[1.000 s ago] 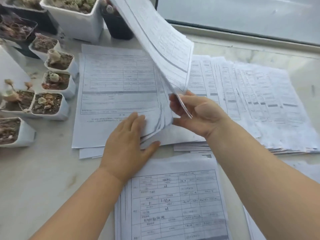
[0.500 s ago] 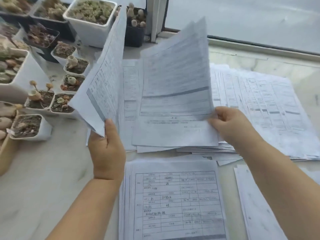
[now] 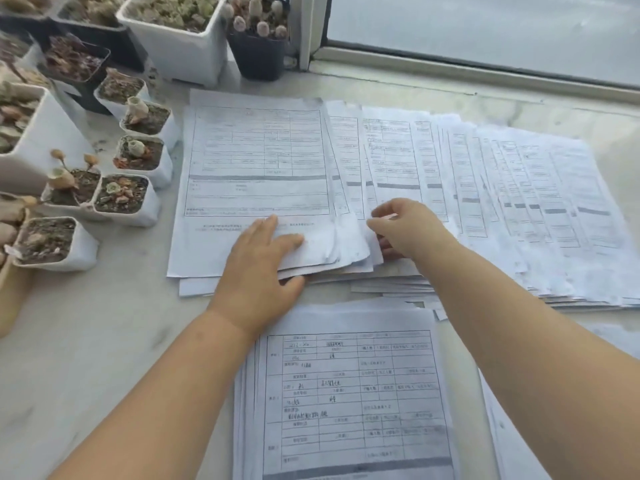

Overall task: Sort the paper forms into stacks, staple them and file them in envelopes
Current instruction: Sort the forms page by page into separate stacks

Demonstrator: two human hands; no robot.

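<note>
Right hand (image 3: 403,226) pinching a sheet edge at the near margin of the fanned forms (image 3: 519,188), fingers curled; spread to its right and away, long axis running away from the body. Left hand (image 3: 258,265) flat, fingers spread, pressing the left stack (image 3: 256,161) (just beside, overlapping the fan's edge). Probably still sorting; right hand nearer the next sheet.

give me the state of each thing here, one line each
left hand: open, pressing flat on the left stack
right hand: pinching a sheet edge
left stack of white printed forms: flat, roughly squared
fanned white forms on the right: spread, overlapping
near stack of handwritten forms: flat, untouched
small white square plant pots: upright
</note>
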